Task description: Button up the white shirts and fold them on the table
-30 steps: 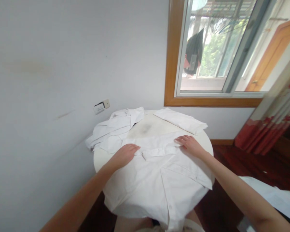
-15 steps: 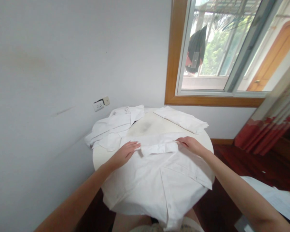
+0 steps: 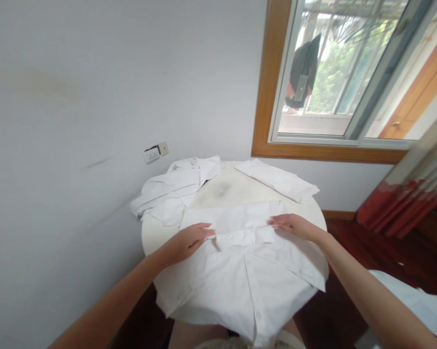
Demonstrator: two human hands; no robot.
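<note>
The person's left hand (image 3: 191, 241) and right hand (image 3: 294, 225) are handling a white, collared, button-front shirt (image 3: 236, 278) of thin woven cloth, which is lying spread on a round, off-white bench (image 3: 227, 186), its button front facing up and its lower end hanging over the near edge. The fingers of both hands are holding narrow, appearing to be pinching the shirt at either end of its white, band-like collar (image 3: 245, 236); how firmly they are gripping is impossible to tell. A flat white panel (image 3: 227, 215), probably part of the same shirt, is lying just beyond the collar. Beyond that, a rumpled heap of white cloth (image 3: 170, 186) is resting at the left and a flat, folded white cloth (image 3: 276, 180) at the right, both apart from the hands. The step in hand is seemingly one of straightening the collar end, with the two hands working as a level pair. The next move is probably calling for even tension from both sides, since the thin cloth is likely creasing easily and the overhanging end could be dragging the shirt nearward.
</note>
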